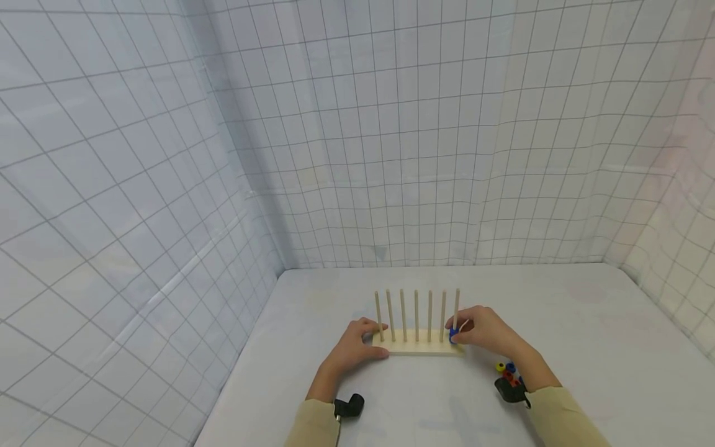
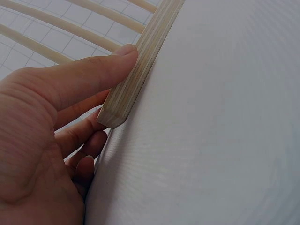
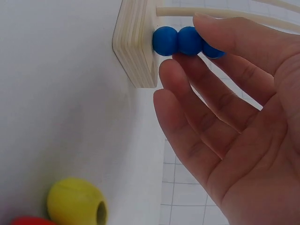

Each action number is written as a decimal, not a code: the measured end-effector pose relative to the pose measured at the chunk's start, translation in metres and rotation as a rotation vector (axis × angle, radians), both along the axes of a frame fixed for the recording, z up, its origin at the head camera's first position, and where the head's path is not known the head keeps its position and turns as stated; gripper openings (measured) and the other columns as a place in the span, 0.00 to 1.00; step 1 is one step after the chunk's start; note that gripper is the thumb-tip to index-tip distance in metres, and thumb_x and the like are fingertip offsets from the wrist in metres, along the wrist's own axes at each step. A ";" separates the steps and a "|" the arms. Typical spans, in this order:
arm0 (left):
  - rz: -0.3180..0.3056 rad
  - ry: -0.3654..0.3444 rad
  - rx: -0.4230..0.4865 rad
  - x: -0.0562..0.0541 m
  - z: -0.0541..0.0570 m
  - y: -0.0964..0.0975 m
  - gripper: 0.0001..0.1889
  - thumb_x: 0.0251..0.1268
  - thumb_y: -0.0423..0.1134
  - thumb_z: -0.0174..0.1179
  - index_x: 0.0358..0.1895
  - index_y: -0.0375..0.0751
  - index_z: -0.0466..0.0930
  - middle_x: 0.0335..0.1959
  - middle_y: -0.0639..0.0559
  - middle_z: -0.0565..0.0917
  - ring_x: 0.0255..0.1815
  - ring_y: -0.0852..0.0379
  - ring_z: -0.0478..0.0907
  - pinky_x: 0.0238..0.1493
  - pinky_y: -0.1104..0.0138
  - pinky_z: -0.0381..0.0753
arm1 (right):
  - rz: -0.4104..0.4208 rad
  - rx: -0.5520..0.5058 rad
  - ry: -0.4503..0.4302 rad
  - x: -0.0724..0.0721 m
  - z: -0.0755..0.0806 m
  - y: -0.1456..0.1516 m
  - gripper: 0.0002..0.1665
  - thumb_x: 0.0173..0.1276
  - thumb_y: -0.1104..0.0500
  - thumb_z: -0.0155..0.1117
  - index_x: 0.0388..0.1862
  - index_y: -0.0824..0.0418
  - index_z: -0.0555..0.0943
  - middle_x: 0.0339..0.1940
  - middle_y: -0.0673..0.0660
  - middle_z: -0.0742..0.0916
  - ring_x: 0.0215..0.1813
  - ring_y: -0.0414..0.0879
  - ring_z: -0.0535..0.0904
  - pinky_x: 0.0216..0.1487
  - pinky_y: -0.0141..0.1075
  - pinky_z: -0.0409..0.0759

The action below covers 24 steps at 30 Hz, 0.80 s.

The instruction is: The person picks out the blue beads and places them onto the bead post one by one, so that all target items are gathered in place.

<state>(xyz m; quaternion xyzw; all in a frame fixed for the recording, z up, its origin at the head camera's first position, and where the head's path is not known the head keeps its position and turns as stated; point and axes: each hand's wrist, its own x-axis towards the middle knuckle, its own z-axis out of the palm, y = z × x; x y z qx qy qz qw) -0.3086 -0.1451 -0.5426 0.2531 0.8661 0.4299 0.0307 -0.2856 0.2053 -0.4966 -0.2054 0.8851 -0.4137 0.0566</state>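
Observation:
A pale wooden peg board with several upright dowels stands on the table. My left hand holds its left end, the thumb on the front edge and the other fingers around the end and behind. Three blue beads are stacked on the rightmost dowel; the lowest sits at the board's base. At that dowel, my right hand pinches the uppermost blue bead between thumb and fingers. The thumb partly covers this bead.
Loose beads lie on the white table beneath my right forearm: a yellow bead, red beads and a blue bead. The forearm hides part of this group. A white gridded curtain surrounds the table's back and sides.

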 end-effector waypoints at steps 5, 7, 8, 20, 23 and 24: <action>-0.003 0.006 -0.008 0.001 -0.001 -0.001 0.31 0.49 0.48 0.80 0.59 0.46 0.85 0.50 0.55 0.81 0.55 0.53 0.71 0.60 0.54 0.67 | 0.002 -0.004 -0.006 0.001 -0.005 -0.001 0.11 0.60 0.60 0.77 0.43 0.55 0.88 0.33 0.46 0.86 0.37 0.43 0.82 0.36 0.37 0.80; -0.003 0.005 -0.005 0.001 -0.002 -0.001 0.31 0.48 0.48 0.80 0.59 0.46 0.85 0.50 0.55 0.81 0.55 0.53 0.71 0.60 0.54 0.67 | -0.001 -0.009 -0.015 0.001 -0.007 -0.001 0.11 0.60 0.60 0.77 0.43 0.55 0.88 0.33 0.47 0.86 0.37 0.44 0.82 0.36 0.37 0.80; -0.003 0.006 -0.004 0.001 -0.002 -0.001 0.31 0.48 0.48 0.80 0.59 0.46 0.85 0.50 0.55 0.81 0.55 0.53 0.71 0.60 0.54 0.67 | 0.000 -0.014 -0.019 0.002 -0.007 -0.001 0.11 0.60 0.60 0.77 0.43 0.55 0.88 0.33 0.47 0.86 0.37 0.44 0.82 0.36 0.37 0.80; -0.011 0.009 0.004 -0.002 -0.002 0.002 0.30 0.50 0.49 0.79 0.59 0.47 0.85 0.51 0.54 0.81 0.56 0.52 0.71 0.62 0.53 0.68 | -0.007 -0.002 -0.002 0.003 0.001 0.010 0.14 0.61 0.60 0.76 0.46 0.53 0.87 0.38 0.48 0.86 0.40 0.44 0.84 0.37 0.40 0.81; -0.009 0.010 0.005 -0.001 0.000 0.001 0.30 0.50 0.47 0.79 0.59 0.46 0.85 0.51 0.53 0.81 0.57 0.50 0.71 0.62 0.51 0.68 | -0.023 0.018 0.002 0.003 0.005 0.014 0.14 0.61 0.59 0.76 0.47 0.51 0.87 0.41 0.49 0.86 0.41 0.44 0.84 0.38 0.41 0.81; -0.009 0.009 0.006 -0.001 0.001 0.001 0.30 0.50 0.47 0.79 0.59 0.46 0.85 0.51 0.53 0.81 0.57 0.50 0.71 0.62 0.51 0.67 | -0.031 0.024 0.003 0.004 0.007 0.016 0.15 0.61 0.59 0.76 0.47 0.51 0.87 0.41 0.49 0.87 0.41 0.44 0.83 0.38 0.42 0.81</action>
